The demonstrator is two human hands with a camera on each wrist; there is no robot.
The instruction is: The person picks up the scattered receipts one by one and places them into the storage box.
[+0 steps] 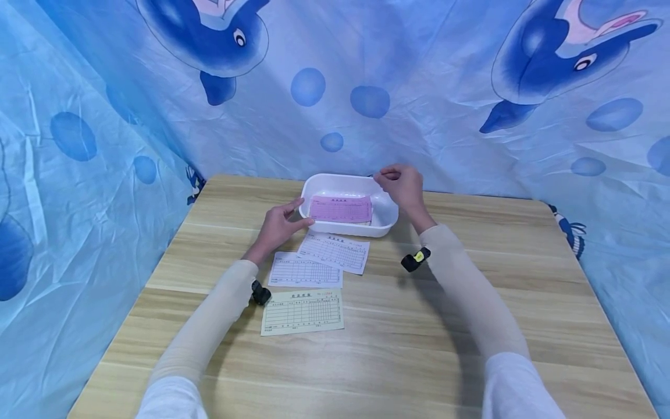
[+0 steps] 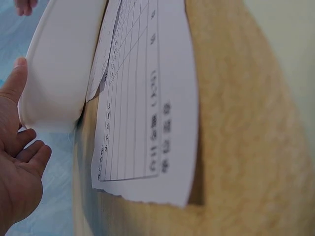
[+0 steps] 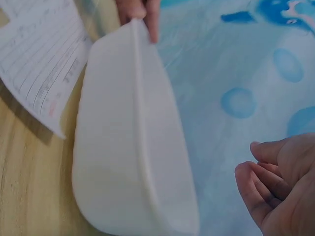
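Observation:
In the head view a white plastic tray [image 1: 386,220] stands near the table's back edge with a pink printed slip [image 1: 341,209] lying inside. My left hand [image 1: 278,228] holds the tray's left end, thumb at the near corner and fingers at the side. Beyond the tray's far right corner my right hand [image 3: 280,187] hovers with loosely bent fingers; nothing shows between them. Two white printed slips [image 1: 335,251] overlap in front of the tray, the upper one close to its near wall. Below them lies a pale green slip [image 1: 302,313].
The wooden table [image 1: 398,349] extends to both sides and toward me. A blue curtain [image 1: 335,122] with cartoon dolphins hangs behind the table and along its left. Each wrist wears a black strap-on camera [image 1: 416,259].

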